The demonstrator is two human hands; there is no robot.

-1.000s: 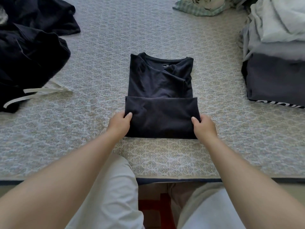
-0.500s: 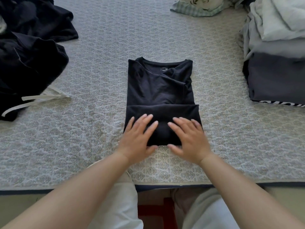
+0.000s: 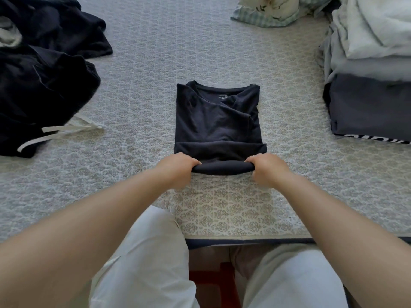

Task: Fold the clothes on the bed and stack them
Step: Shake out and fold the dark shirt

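Observation:
A black T-shirt lies partly folded in the middle of the bed, collar at the far end. Its near end is doubled over into a thick roll. My left hand grips the left end of that roll, fingers curled round it. My right hand grips the right end the same way. A stack of folded clothes stands at the right, dark grey pieces under pale ones.
A heap of unfolded dark clothes with white drawstrings lies at the left. A checked and floral cloth sits at the far edge. The bed's near edge runs just above my knees in white trousers.
My hands went from the sides of the folded bottom part, to pressing flat on top of it, and now grip its near edge, which is lifted into a roll.

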